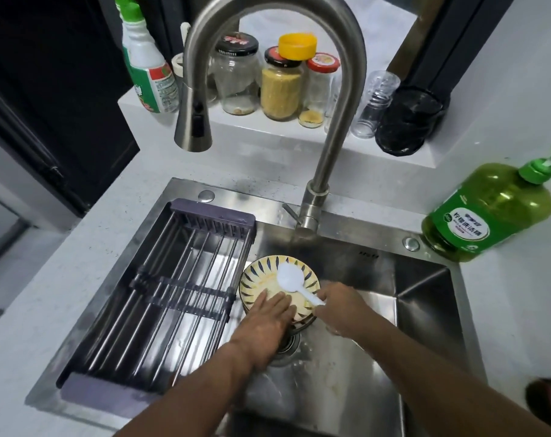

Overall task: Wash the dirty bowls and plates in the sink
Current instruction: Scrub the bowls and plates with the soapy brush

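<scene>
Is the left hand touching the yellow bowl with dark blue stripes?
Touching. In the head view, the left hand lies with straight fingers pressed on the inside of the yellow bowl with dark blue stripes, no gap between them.

Green detergent bottle (488, 212) label with Chinese characters, too blurred to read

Left hand (269, 323) hides the bowl's (261, 280) near rim (partly).

We are pressing our left hand (265, 323) flat into the striped bowl (258, 287) in the sink (425, 298) while our right hand (343, 312) is pinching the white rice paddle (294, 283).
</scene>
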